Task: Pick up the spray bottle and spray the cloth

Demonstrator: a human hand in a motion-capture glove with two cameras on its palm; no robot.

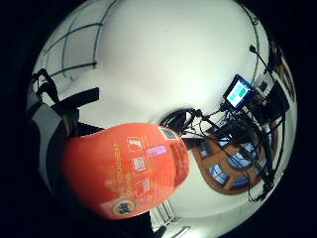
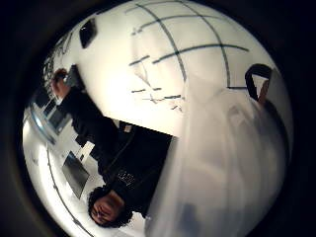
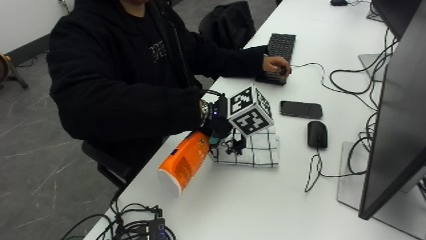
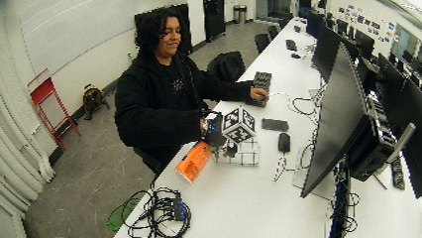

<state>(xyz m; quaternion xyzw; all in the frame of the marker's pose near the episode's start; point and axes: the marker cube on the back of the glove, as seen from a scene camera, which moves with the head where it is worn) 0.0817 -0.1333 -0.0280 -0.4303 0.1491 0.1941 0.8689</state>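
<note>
Over the counter (image 3: 266, 200) edge, the gloved right hand (image 3: 214, 122) grips the orange bottle (image 3: 185, 161) near its top, lifted and tilted, right beside the checked cloth (image 3: 256, 150). Pickup looks done; spraying seems still to come, the nozzle hidden.

Right hand (image 3: 216, 122): fingers hidden behind the marker cube in both outside views; grip on the spray bottle cannot be confirmed.
Spray bottle (image 3: 185, 161): nozzle end concealed under the hand; trigger not visible. Label print in the little finger side palm view too blurred to read.
Cloth (image 3: 256, 152): corner nearest the spray bottle covered by the hand and cube.
Monitor (image 3: 393, 125): beyond the cloth, cut off by the picture's edge.
Keyboard (image 3: 278, 50): end nearest the person covered by the bare hand (image 3: 276, 64).
</note>
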